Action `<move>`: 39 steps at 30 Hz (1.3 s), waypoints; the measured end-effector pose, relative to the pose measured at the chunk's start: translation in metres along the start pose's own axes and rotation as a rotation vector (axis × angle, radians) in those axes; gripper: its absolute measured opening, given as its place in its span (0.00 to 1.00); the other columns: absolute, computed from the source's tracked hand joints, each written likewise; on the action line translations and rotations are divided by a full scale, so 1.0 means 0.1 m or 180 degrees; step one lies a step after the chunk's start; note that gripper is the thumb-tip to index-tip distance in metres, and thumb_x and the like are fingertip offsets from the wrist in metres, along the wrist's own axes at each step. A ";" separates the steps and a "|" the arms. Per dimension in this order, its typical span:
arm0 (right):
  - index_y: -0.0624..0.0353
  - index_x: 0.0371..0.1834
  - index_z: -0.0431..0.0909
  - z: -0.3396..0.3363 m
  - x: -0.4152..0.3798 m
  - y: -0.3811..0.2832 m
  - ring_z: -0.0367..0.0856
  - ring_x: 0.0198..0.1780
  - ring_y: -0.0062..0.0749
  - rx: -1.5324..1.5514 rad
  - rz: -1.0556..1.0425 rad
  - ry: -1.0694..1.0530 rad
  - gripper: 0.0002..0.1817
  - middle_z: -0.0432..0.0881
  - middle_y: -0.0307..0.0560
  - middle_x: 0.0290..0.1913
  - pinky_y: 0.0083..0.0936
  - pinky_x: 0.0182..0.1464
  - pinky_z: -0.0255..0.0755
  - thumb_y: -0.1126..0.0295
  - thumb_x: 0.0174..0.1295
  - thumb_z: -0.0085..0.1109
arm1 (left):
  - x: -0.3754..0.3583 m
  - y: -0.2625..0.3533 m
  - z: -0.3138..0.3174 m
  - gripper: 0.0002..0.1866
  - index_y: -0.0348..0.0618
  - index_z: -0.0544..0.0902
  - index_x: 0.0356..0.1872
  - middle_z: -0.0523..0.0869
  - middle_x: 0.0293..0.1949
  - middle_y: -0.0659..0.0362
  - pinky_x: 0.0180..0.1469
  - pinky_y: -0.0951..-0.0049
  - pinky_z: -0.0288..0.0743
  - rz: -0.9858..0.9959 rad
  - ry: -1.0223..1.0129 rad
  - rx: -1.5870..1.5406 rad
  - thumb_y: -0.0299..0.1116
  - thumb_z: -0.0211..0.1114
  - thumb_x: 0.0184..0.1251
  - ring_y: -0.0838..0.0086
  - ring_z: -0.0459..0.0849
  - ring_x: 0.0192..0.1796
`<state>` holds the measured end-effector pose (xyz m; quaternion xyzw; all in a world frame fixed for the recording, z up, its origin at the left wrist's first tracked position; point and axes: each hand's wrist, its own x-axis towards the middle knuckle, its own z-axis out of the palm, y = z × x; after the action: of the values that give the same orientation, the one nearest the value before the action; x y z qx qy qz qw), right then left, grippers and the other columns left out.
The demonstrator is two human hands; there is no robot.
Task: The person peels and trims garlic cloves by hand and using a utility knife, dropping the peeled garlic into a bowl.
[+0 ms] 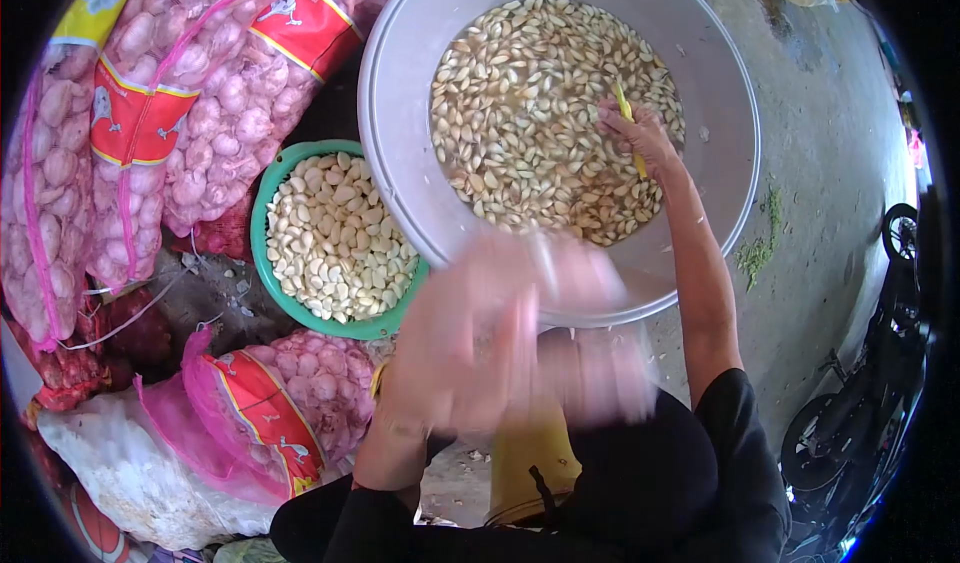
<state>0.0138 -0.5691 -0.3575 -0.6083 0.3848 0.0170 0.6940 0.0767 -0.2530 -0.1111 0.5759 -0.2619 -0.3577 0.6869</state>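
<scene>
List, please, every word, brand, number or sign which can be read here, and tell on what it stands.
No text can be read with certainty.
Upper red label on a garlic bag: any print is too small and blurred.
Left red label: a white drawing shows, but no readable word.
Lower red label: also unreadable.
Yellow label, top left: no readable word.
Grey tub, green basket, yellow tool: no writing seen.

Grips 1 slim yellow tool (624, 104) in the right hand (643, 141), over garlic cloves (535, 103) in liquid in a wide grey tub (718, 113). Holds the left hand (470, 333), motion-blurred, before the near rim, by 1 green basin (262, 218) of pale cloves (335, 238).
</scene>
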 end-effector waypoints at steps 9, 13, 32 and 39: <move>0.56 0.34 0.84 0.57 -0.57 -0.07 0.74 0.25 0.11 -0.0130 0.0106 -0.0758 0.12 0.83 0.35 0.26 0.11 0.21 0.60 0.60 0.58 0.70 | 0.66 -1.79 0.04 0.18 0.33 0.79 0.53 0.81 0.51 0.47 0.48 0.66 0.75 -0.0091 0.0663 0.1727 0.25 0.66 0.62 0.64 0.81 0.48; 0.56 0.35 0.84 0.65 -0.69 -0.13 0.77 0.27 0.12 0.0053 0.0309 -0.0991 0.12 0.84 0.35 0.26 0.11 0.23 0.61 0.59 0.59 0.69 | 0.69 -1.87 0.02 0.17 0.31 0.80 0.53 0.87 0.39 0.49 0.38 0.69 0.76 -0.0656 0.0309 0.1581 0.24 0.64 0.62 0.66 0.83 0.33; 0.61 0.46 0.79 0.23 0.45 0.49 0.81 0.44 0.56 -0.2853 -0.1050 0.1338 0.24 0.83 0.61 0.40 0.42 0.45 0.75 0.58 0.49 0.69 | 0.10 -1.69 -0.17 0.10 0.39 0.76 0.49 0.84 0.45 0.51 0.44 0.62 0.75 -0.0356 0.0768 0.3292 0.30 0.55 0.72 0.55 0.83 0.45; 0.62 0.56 0.77 0.24 0.09 0.21 0.83 0.39 0.21 -0.0033 0.0094 0.0278 0.22 0.85 0.45 0.42 0.15 0.27 0.70 0.61 0.62 0.65 | 0.09 -1.72 -0.19 0.10 0.40 0.74 0.52 0.82 0.48 0.48 0.49 0.60 0.75 -0.0060 0.1395 0.2697 0.29 0.54 0.73 0.53 0.81 0.50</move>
<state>0.0226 -0.5470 -0.3805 -0.6063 0.4235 0.0026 0.6730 0.0639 -0.2624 -0.2833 0.8695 -0.2285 -0.0957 0.4273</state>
